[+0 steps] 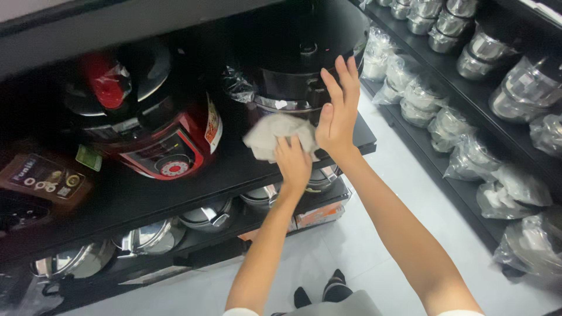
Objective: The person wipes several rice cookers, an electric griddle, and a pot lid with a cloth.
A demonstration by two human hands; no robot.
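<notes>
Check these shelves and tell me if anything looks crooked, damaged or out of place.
Nothing stands out. The red cooker and black cooker sit upright on the black shelf. The left hand presses a pale cloth against the black cooker while the right hand rests on it. Wrapped steel pots are lined up neatly.

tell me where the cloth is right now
In the head view the pale cloth sits centre frame under the left hand, pressed against the front of the black cooker on the black shelf, right of the red cooker.

Black shelf (175, 190), red cooker (155, 131), black cooker (287, 70) standing on it
</notes>
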